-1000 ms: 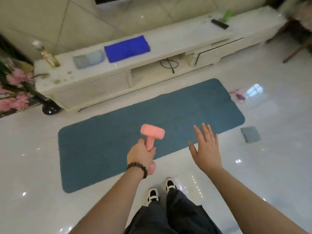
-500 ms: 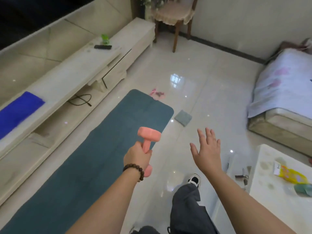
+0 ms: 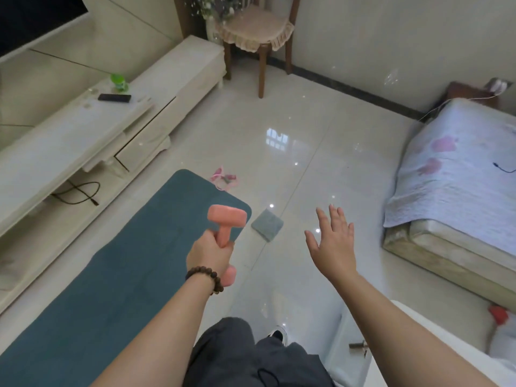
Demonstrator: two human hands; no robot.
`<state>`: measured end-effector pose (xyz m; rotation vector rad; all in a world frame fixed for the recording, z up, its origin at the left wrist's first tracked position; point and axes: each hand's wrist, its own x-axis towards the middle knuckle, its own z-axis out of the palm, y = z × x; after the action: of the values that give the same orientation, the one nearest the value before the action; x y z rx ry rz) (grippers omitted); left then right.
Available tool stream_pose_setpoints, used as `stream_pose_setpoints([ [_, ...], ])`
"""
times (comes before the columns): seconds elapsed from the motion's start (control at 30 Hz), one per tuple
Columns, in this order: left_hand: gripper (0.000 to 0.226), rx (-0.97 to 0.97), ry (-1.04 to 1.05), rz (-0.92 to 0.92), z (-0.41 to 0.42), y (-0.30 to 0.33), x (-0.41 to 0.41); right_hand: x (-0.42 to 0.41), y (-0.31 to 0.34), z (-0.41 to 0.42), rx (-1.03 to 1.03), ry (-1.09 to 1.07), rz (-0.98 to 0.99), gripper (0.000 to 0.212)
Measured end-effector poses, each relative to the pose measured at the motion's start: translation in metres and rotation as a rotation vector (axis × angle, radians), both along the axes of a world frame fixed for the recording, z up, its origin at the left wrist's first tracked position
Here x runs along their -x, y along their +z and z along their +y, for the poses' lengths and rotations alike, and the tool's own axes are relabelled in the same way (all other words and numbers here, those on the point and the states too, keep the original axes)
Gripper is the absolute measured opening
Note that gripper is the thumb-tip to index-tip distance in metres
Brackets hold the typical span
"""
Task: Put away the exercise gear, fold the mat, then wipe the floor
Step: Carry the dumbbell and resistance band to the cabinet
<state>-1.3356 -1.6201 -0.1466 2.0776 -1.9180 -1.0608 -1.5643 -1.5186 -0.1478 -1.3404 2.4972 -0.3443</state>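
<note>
We grip the pink dumbbell [image 3: 226, 219] by its narrow bar in our left hand [image 3: 210, 254], fingers wrapped around it, one head above the fist and the other just showing below the wrist, the whole thing upright in the air over the near edge of the teal mat [image 3: 117, 261]. It looks small and likely light for one hand, rigid, with a matte coating that should not slip; the bar is the natural place to hold it. Our right hand [image 3: 333, 244] is empty, fingers spread, held out over the bare floor [image 3: 321, 169]. The mat lies flat and unfolded; we judge it soft and floppy, best taken at its far short edge. A pink skipping rope [image 3: 224, 178] lies beyond that edge, a grey cloth [image 3: 267, 224] just beside the corner. Compared with a second ago, our view has swung right from the low white cabinet [image 3: 83, 135] toward the bed [image 3: 458, 174] and chair [image 3: 255, 32], while the hands' poses match.
</note>
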Motion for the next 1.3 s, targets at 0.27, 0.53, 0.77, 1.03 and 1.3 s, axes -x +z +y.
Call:
stream_pose_setpoints([
  [0.27, 0.018, -0.029, 0.105, -0.030, -0.094, -0.021, 0.058, 0.067, -0.018, -0.121, -0.028, 0.117, -0.004, 0.059],
  [0.53, 0.019, -0.031, 0.267, 0.007, -0.243, -0.036, 0.101, 0.119, -0.022, -0.303, -0.064, 0.280, 0.020, 0.060],
  [0.77, 0.022, -0.013, 0.466, -0.001, -0.335, -0.028, 0.103, 0.124, -0.021, -0.438, -0.145, 0.470, 0.049, 0.062],
  [1.03, 0.023, -0.055, 0.774, -0.067, -0.387, -0.051, 0.102, 0.115, -0.050, -0.582, -0.211, 0.792, 0.038, 0.061],
  [1.3, 0.024, -0.093, 1.244, -0.102, -0.455, -0.061, 0.176, 0.145, -0.081, -0.756, -0.258, 1.223, 0.018, 0.062],
])
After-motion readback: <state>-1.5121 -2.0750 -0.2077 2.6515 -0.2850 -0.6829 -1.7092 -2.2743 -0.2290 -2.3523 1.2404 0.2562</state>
